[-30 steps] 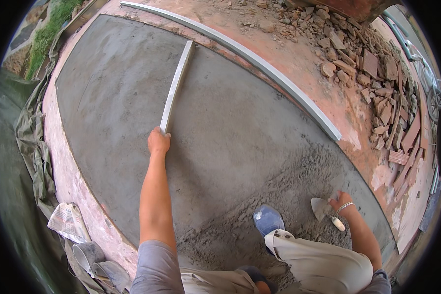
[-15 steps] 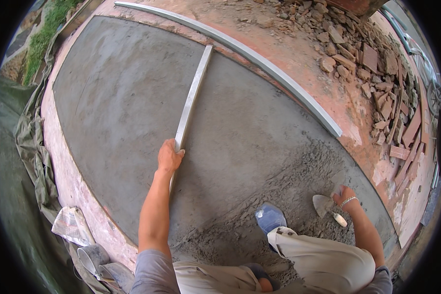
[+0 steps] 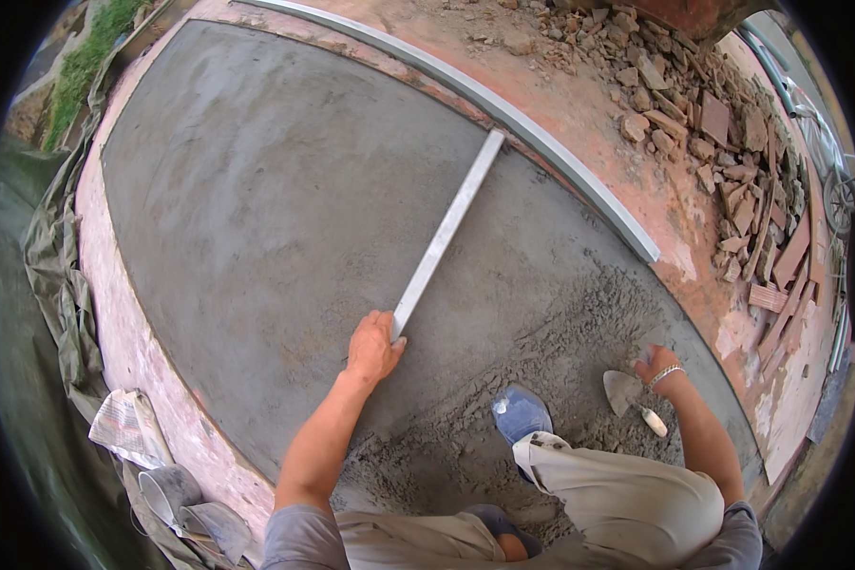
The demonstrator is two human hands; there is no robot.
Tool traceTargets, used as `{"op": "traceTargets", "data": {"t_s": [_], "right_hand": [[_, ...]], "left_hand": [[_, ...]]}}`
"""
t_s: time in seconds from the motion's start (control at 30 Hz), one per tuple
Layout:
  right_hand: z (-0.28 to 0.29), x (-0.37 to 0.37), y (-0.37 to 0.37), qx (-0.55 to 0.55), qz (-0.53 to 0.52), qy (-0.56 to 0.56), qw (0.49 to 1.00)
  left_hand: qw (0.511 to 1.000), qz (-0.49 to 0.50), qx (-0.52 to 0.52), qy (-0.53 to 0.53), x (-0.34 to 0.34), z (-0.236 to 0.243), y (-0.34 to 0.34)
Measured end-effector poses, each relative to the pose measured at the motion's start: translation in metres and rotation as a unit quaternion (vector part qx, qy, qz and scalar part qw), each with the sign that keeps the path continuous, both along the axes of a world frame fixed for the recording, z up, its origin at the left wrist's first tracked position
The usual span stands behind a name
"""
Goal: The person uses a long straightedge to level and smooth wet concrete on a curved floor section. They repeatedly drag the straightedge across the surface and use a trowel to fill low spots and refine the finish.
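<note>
My left hand (image 3: pixel 374 346) is closed round the near end of a long metal straightedge (image 3: pixel 446 233), which lies across the wet grey mortar (image 3: pixel 256 190). Its far end comes close to the right border of the mortar bed. Low over the rough mortar on the right, my right hand (image 3: pixel 659 369) has its fingers curled. A thin greyish shape shows by them, too faint to name. Beside that wrist a pointed trowel (image 3: pixel 622 391) with a pale handle rests on the mortar, apart from the fingers. My blue-covered shoe (image 3: pixel 522 414) stands on the rough mortar.
A second long metal bar (image 3: pixel 541 133) lies along the right border. Beyond it is a heap of broken bricks and rubble (image 3: pixel 674 123). At the lower left are a grey bucket (image 3: pixel 169 489) and a whitish sack (image 3: pixel 131 427), beside a green tarp (image 3: pixel 19 313).
My left hand has drawn the straightedge to the right and toward me across the mortar, leaving it more slanted. My right hand has barely shifted; the trowel stays where it was.
</note>
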State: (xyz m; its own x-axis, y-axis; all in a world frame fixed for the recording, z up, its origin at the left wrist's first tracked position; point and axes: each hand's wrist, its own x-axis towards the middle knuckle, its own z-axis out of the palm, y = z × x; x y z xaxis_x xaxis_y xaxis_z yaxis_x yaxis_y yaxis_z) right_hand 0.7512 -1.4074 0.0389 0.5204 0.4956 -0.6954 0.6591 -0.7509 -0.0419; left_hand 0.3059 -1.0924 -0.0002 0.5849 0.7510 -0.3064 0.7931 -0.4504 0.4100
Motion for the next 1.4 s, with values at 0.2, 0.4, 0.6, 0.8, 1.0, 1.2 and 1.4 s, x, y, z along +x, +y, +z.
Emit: {"op": "traceTargets", "data": {"t_s": [0.2, 0.4, 0.6, 0.8, 1.0, 1.2, 1.4], "right_hand": [[0.001, -0.009, 0.003, -0.009, -0.013, 0.022, 1.000], [0.003, 0.002, -0.017, 0.034, -0.008, 0.015, 0.999], [0.001, 0.004, -0.024, 0.016, -0.010, 0.015, 1.000], [0.006, 0.015, -0.041, 0.019, -0.024, 0.007, 1.000], [0.010, 0.020, -0.048, 0.013, -0.037, -0.010, 0.999], [0.010, 0.020, -0.053, -0.012, -0.039, -0.008, 0.999], [-0.005, 0.021, -0.060, 0.034, 0.000, -0.026, 0.999]], "left_hand": [[1.000, 0.008, -0.005, 0.024, -0.003, 0.019, -0.025], [0.976, 0.147, 0.162, 0.016, -0.044, 0.005, 0.106], [0.958, 0.237, 0.150, 0.055, -0.048, -0.007, 0.173], [0.952, 0.268, 0.135, 0.060, -0.016, -0.014, 0.198], [0.959, 0.250, 0.116, 0.068, 0.009, -0.016, 0.217], [0.962, 0.231, 0.123, 0.072, 0.016, -0.026, 0.220], [0.968, 0.205, 0.144, -0.010, 0.024, -0.035, 0.165]]}}
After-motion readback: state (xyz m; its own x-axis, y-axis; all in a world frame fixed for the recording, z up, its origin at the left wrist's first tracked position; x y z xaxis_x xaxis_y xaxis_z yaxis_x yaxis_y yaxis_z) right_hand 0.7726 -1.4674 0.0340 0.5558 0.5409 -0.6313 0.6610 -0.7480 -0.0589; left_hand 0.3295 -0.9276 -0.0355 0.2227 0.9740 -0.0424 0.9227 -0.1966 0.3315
